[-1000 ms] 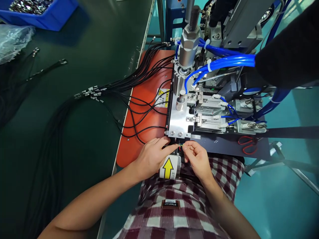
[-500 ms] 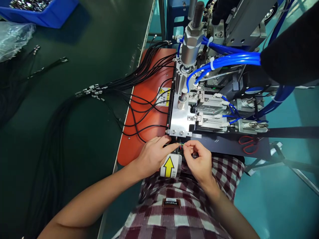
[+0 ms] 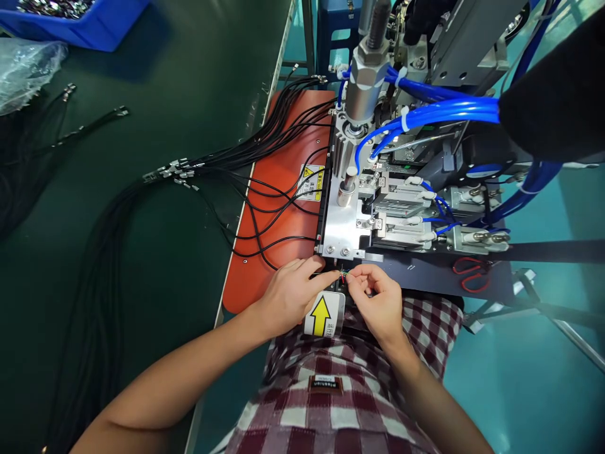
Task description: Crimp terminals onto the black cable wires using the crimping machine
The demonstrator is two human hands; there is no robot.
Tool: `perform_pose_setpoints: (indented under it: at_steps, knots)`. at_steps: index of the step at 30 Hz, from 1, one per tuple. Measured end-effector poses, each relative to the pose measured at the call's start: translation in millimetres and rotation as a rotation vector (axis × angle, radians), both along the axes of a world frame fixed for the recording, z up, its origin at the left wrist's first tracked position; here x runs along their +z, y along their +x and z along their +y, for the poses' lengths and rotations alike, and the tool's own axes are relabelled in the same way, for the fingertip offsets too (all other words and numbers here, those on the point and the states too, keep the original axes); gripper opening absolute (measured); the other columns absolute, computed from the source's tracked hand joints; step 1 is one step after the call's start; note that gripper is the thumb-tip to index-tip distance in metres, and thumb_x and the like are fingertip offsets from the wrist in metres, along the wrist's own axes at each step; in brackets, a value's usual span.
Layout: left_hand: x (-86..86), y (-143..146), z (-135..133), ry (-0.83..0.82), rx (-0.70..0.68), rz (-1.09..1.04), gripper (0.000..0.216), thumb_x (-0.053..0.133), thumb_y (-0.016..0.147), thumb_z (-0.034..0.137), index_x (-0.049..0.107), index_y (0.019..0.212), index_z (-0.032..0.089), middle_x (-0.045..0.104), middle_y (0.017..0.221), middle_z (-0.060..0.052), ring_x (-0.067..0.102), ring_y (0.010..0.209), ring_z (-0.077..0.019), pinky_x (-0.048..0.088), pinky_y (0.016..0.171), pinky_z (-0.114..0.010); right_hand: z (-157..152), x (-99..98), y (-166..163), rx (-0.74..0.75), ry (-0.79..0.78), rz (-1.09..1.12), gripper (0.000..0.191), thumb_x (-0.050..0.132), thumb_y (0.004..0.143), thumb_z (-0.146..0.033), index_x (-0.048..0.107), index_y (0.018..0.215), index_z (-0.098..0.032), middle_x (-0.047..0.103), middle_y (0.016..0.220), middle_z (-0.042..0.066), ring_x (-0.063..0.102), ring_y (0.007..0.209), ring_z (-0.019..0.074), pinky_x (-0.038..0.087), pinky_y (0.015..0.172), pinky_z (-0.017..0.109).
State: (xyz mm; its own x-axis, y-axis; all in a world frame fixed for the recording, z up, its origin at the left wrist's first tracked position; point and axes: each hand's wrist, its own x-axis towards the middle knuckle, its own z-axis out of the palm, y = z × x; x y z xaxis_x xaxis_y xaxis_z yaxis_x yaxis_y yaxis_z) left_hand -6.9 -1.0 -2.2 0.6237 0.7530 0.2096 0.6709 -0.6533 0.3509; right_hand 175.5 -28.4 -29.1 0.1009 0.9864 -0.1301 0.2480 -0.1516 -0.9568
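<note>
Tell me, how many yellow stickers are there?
2: a warning sticker on the orange mat beside the machine, and an arrow sticker between the left hand and right hand. More may hide behind the machine.

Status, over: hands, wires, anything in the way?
Left hand and right hand both pinch coloured wire ends at front edge of machine. Black cables loop over orange mat beside left hand.

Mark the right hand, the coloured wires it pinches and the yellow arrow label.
right hand (image 3: 380, 306): head view, back of the hand.
coloured wires (image 3: 343, 274): head view, bare stretch just beyond the fingertips.
yellow arrow label (image 3: 321, 314): head view, middle of the arrow.
</note>
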Motion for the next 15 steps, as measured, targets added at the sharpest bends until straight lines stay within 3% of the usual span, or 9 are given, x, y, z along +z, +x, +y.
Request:
perform_pose_setpoints:
  at_steps: [2, 5, 15]
  knots:
    - [0.0, -0.2, 0.1, -0.011, -0.001, -0.002, 0.033, 0.039, 0.094, 0.023, 0.067, 0.11, 0.018, 0.056, 0.083, -0.008, 0.054, 0.072, -0.0177, 0.046, 0.064, -0.028, 1.5, 0.3, -1.2, -0.012, -0.151, 0.18, 0.009, 0.062, 0.081, -0.026, 0.059, 0.08, -0.018, 0.051, 0.058, -0.004, 0.043, 0.045, 0.0082, 0.035, 0.042, 0.022]
    - [-0.1, -0.4, 0.0, -0.029, -0.002, -0.002, 0.033, 0.038, 0.094, 0.022, 0.066, 0.111, 0.018, 0.057, 0.085, -0.008, 0.055, 0.075, -0.0183, 0.048, 0.065, -0.029, 2.9, 1.0, -1.3, -0.008, -0.25, 0.32, 0.013, 0.064, 0.08, -0.029, 0.058, 0.079, -0.018, 0.048, 0.056, -0.006, 0.041, 0.043, 0.0065, 0.033, 0.041, 0.02]
    - [-1.0, -0.6, 0.2, -0.029, 0.002, -0.025, 0.033, 0.038, 0.094, 0.022, 0.066, 0.111, 0.019, 0.058, 0.088, -0.009, 0.056, 0.077, -0.0187, 0.049, 0.067, -0.03, 3.2, 0.6, 0.9, 0.042, -0.237, 0.333, 0.013, 0.061, 0.084, -0.03, 0.056, 0.082, -0.019, 0.05, 0.06, -0.006, 0.044, 0.045, 0.006, 0.035, 0.043, 0.019]
